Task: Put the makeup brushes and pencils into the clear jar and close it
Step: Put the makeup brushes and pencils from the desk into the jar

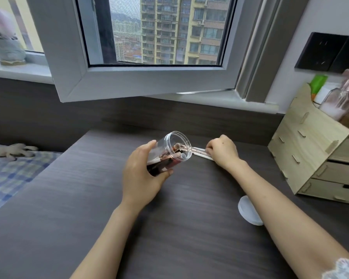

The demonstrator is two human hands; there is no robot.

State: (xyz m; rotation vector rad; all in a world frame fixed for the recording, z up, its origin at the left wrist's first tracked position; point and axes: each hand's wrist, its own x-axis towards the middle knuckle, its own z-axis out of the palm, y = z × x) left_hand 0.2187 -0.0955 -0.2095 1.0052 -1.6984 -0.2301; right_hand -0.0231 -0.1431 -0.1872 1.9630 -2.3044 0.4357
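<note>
My left hand [141, 176] grips the clear jar [174, 143], tilted with its open mouth facing right, just above the dark table. Several brushes with dark heads and rose-gold ferrules lie inside the jar. My right hand [223, 151] rests on the table right of the jar's mouth, fingers curled over several white-handled brushes and pencils [199, 153] that point toward the mouth. The white round lid [248, 210] lies on the table partly under my right forearm.
A wooden drawer organiser [310, 158] stands at the table's right edge with a glass bottle on top. An open window sash [129, 81] hangs over the far side. A bed with checked cover [12, 174] lies to the left.
</note>
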